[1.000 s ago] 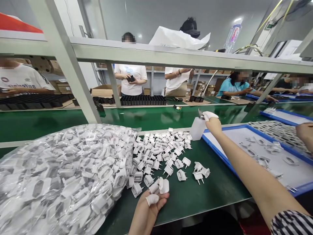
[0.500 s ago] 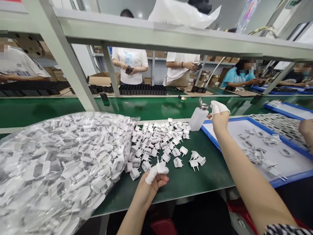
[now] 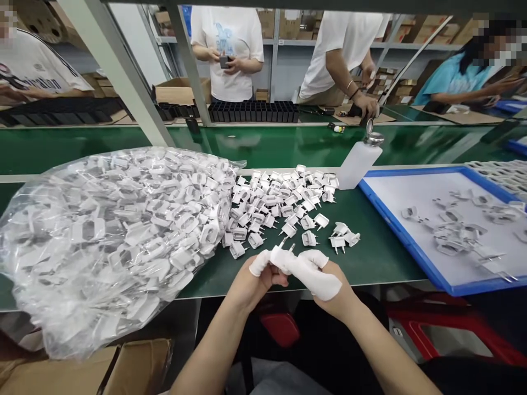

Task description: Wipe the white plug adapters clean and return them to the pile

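My left hand, with white covers on its fingertips, grips a white plug piece whose two metal pins point up and away. My right hand, also with white covered fingers, is pressed against the same piece from the right; a white cloth or finger cover hides its fingertips. Beyond both hands lies a loose pile of white plug pieces on the green table. A small group of plug pieces rests apart, right of the pile.
A clear bag of white pieces fills the left. A pump bottle stands behind the pile. At right is a blue-rimmed tray with parts. People work beyond the green belt; a metal post rises at left.
My right hand has moved from beside the bottle back to the piece at my left hand. The bottle's lid still stands open. The view has tilted downward, and a person behind leans lower.
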### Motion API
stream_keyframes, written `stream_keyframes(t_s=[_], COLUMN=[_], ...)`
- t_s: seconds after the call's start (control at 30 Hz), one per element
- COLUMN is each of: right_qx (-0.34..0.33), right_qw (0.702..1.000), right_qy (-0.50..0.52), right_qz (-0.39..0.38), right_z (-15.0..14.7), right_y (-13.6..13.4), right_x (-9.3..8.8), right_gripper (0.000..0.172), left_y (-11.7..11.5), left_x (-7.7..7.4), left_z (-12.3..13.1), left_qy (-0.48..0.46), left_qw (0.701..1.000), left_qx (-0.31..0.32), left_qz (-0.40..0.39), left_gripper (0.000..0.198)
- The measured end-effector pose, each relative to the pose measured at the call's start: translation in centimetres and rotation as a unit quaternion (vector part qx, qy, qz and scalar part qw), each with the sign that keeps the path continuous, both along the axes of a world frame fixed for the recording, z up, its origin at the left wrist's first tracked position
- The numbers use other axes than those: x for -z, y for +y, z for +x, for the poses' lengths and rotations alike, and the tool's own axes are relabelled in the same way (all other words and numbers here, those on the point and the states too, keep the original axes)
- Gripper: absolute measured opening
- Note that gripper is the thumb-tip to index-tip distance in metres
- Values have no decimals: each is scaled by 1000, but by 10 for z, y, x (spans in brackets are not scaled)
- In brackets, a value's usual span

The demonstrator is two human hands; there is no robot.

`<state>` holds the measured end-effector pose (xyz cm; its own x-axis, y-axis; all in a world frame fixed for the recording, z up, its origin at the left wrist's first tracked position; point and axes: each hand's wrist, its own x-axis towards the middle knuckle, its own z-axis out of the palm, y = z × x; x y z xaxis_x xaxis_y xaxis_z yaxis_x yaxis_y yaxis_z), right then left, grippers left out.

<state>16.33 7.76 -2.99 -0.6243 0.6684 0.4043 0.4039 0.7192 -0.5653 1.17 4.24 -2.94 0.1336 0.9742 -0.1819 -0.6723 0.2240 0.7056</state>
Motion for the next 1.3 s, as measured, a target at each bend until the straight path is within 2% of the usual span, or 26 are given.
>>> stream_keyframes(t_s=[0.13, 0.23, 0.37, 0.47, 0.57, 0.63, 0.7, 0.77, 0.83, 0.9, 0.97, 1.07, 1.17, 1.3], right_qx=[5, -6, -3, 20, -6, -34, -33, -33, -54, -64, -39, 20, 43, 23], right_qw=[999, 996, 995, 996, 996, 993, 991, 995, 998, 993, 985, 987, 993, 995], right_qy=[-25, -59, -93, -81, -80, -108, -122, -93, -18, 71, 138, 127, 75, 43], right_qz=[47, 59, 22, -15, -25, -33, -32, -8, 35, 72, 94, 91, 78, 91], right_z=[-3, -5, -3, -3, -7, -10, -14, -16, -18, -19, -20, -19, -15, -8], right_y=[-8, -13, -19, -22, -23, -23, -23, -23, -24, -26, -28, -31, -33, -36], right_x=[-22, -36, -39, -37, -40, -40, -39, -35, -28, -18, -4, 14, 17, 0], right_gripper=[36, 35, 33, 29, 40, 48, 47, 39, 32, 29, 28, 26, 30, 47], left_y=[-5, -10, -16, -19, -21, -23, -26, -29, -31, -33, -33, -33, -33, -32], left_x=[1, -1, -5, -11, -18, -21, -22, -20, -15, -9, -3, 3, 3, -9], left_z=[-2, -5, -13, -19, -20, -17, -13, -7, 0, 8, 16, 24, 20, 8], left_qy=[12, 61, 172, 283, 379, 445, 494, 499, 453, 362, 266, 203, 255, 423], left_qw=[999, 997, 982, 948, 905, 872, 847, 842, 859, 899, 936, 958, 939, 855], left_qx=[43, 32, 18, 20, 7, -19, -74, -145, -196, -204, -192, -178, -200, -247], left_qz=[3, 40, 82, 140, 192, 202, 184, 149, 136, 140, 130, 102, 113, 171], left_gripper=[34, 35, 36, 39, 33, 22, 21, 29, 35, 36, 33, 29, 28, 28])
